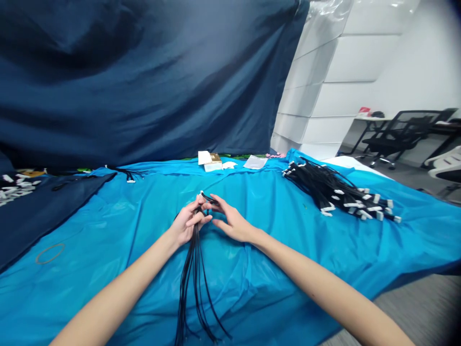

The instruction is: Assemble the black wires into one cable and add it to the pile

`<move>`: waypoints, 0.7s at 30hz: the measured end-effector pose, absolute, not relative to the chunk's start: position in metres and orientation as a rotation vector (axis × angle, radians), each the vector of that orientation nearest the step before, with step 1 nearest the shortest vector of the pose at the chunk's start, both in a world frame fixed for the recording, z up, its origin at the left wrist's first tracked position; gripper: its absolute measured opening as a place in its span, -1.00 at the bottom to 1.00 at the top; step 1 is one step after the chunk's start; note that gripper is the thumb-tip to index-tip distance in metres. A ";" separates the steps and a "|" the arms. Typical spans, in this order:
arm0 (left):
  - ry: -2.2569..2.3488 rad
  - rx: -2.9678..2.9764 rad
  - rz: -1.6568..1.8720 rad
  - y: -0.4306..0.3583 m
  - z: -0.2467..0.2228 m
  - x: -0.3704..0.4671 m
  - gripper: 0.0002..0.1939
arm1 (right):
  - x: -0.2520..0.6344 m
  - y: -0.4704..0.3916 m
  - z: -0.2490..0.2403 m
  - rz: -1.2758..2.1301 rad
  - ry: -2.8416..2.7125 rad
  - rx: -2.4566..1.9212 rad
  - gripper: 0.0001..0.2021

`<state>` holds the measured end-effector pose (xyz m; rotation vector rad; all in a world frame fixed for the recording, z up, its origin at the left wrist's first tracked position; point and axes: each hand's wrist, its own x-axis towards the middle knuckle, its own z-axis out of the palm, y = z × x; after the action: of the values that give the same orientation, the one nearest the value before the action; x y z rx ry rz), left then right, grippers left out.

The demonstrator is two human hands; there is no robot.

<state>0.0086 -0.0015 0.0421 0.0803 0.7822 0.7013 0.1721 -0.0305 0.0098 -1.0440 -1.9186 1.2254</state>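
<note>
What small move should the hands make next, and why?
Probably the right hand should guide the bent black strands down beside the hanging black wires. The bent ones curve sideways from near the white connector toward that hand, while the left hand already holds the others gathered.

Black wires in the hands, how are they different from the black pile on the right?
The held wires dangle, while the pile lies on the blue cloth. The held wires make a thin bunch; the pile is much thicker. Both are black with some white.
</note>
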 end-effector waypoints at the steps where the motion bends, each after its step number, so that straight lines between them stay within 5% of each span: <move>1: 0.773 0.062 0.714 -0.001 0.046 0.008 -0.61 | 0.172 -0.031 0.011 1.213 -1.961 -1.010 -0.28; 4: 0.773 0.044 0.723 -0.002 0.053 0.007 -0.59 | 0.173 -0.033 0.011 1.115 -2.026 -0.998 -0.20; 14: 0.885 0.430 0.849 -0.009 0.028 0.016 -0.78 | 0.174 -0.037 0.004 0.997 -2.088 -1.079 -0.43; 21: 0.979 0.519 0.944 -0.005 0.012 0.015 -0.57 | 0.173 -0.037 0.001 0.885 -2.121 -1.038 -0.52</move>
<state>0.0152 -0.0051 0.0117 0.5189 0.9794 0.9439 0.1728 -0.0370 0.0008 -1.0381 -2.1211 0.8852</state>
